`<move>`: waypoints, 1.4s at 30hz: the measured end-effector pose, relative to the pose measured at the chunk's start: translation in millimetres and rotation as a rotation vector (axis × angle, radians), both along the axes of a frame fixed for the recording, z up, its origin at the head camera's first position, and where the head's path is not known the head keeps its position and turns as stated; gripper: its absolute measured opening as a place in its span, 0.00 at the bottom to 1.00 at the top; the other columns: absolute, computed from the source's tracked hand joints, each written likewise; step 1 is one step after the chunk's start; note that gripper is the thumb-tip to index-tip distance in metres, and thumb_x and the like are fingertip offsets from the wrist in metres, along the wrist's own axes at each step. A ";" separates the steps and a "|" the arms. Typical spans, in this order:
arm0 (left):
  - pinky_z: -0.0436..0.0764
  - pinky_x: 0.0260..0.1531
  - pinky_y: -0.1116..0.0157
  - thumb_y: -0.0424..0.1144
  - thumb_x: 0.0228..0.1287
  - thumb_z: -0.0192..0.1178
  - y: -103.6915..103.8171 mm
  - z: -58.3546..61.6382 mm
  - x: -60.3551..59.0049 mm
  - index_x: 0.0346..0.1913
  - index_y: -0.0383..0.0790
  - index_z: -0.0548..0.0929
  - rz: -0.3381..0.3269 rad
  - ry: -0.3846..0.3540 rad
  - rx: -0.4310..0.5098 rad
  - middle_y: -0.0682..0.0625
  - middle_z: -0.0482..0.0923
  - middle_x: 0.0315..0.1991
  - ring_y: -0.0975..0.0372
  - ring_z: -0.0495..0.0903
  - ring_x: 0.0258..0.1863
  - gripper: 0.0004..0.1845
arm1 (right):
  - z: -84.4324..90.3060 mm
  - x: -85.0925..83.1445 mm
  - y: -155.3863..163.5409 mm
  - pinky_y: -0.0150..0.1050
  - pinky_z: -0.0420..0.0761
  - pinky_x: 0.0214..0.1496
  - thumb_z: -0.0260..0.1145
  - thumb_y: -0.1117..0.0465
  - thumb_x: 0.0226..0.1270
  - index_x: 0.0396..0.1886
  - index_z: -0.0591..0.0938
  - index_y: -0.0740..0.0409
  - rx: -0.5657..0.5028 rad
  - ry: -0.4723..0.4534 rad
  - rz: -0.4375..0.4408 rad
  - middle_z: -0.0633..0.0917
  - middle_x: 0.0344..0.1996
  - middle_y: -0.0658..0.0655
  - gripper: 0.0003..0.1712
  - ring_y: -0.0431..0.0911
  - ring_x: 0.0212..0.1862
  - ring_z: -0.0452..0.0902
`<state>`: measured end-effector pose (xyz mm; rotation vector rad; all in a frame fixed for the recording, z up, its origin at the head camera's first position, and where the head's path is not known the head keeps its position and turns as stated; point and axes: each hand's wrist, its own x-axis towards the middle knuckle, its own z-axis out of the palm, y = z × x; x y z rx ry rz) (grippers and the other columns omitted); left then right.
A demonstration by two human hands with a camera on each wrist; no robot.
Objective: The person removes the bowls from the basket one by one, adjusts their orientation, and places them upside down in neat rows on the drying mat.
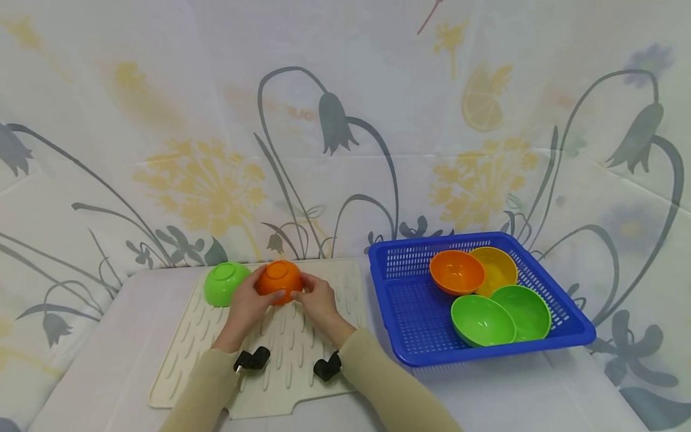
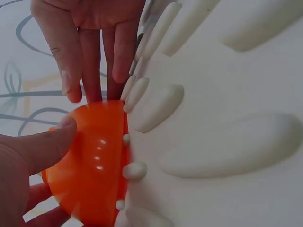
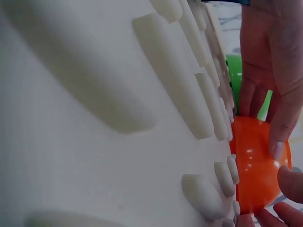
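Note:
An upside-down orange bowl (image 1: 281, 275) sits at the back of a cream ridged drying mat (image 1: 281, 390). My left hand (image 1: 248, 303) holds its left side, with the thumb across the front. From the right, my right hand (image 1: 318, 300) grips the same bowl, fingers along its far side and thumb near the front. In the left wrist view the rim of the orange bowl (image 2: 94, 156) lies right at the mat's ridges. Just left of it, a green bowl (image 1: 222, 285) also stands base up on the mat, partly behind the left hand.
At the right stands a blue plastic basket (image 1: 390, 330) with perforated walls. Inside are an orange bowl (image 1: 457, 271), a yellow bowl (image 1: 499, 270) and two green bowls, the nearer green bowl (image 1: 482, 321) overlapping the other. A flower-patterned cloth (image 1: 345, 180) hangs behind the table.

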<state>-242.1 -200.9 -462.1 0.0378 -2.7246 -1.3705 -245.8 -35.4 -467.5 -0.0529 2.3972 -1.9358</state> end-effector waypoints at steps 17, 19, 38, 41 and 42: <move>0.67 0.64 0.42 0.36 0.59 0.72 0.7 10.4 -2.6 0.69 0.28 0.68 0.013 0.016 -0.123 0.30 0.70 0.65 0.39 0.70 0.62 0.38 | 4.5 2.5 3.4 0.46 0.72 0.66 0.67 0.68 0.67 0.65 0.77 0.63 -0.054 -0.014 0.037 0.79 0.62 0.59 0.26 0.53 0.66 0.72; 0.67 0.64 0.42 0.36 0.59 0.72 0.2 9.9 -2.0 0.69 0.29 0.68 0.016 0.014 -0.117 0.31 0.70 0.65 0.39 0.70 0.62 0.37 | 8.1 4.2 3.7 0.47 0.74 0.65 0.67 0.68 0.67 0.64 0.79 0.61 -0.060 -0.010 0.035 0.80 0.61 0.58 0.25 0.53 0.66 0.72; 0.68 0.63 0.43 0.38 0.59 0.73 -1.1 8.2 -2.4 0.69 0.30 0.69 0.014 0.008 -0.137 0.32 0.73 0.63 0.41 0.72 0.59 0.38 | 98.5 18.8 16.2 0.40 0.79 0.58 0.66 0.66 0.68 0.60 0.82 0.57 -0.155 0.129 0.021 0.85 0.54 0.54 0.21 0.48 0.57 0.79; 0.69 0.63 0.43 0.38 0.59 0.73 0.8 10.3 -3.0 0.69 0.30 0.68 0.009 -0.003 -0.142 0.32 0.72 0.63 0.41 0.72 0.59 0.38 | 114.3 18.0 30.3 0.42 0.78 0.61 0.65 0.66 0.69 0.62 0.81 0.57 -0.142 0.135 0.048 0.84 0.56 0.54 0.21 0.48 0.58 0.79; 0.69 0.63 0.43 0.38 0.59 0.73 1.3 10.6 -3.1 0.69 0.30 0.68 0.004 -0.005 -0.147 0.32 0.72 0.63 0.41 0.72 0.59 0.38 | 118.9 17.5 36.6 0.43 0.77 0.61 0.65 0.66 0.70 0.62 0.81 0.57 -0.140 0.134 0.058 0.83 0.56 0.54 0.21 0.48 0.58 0.79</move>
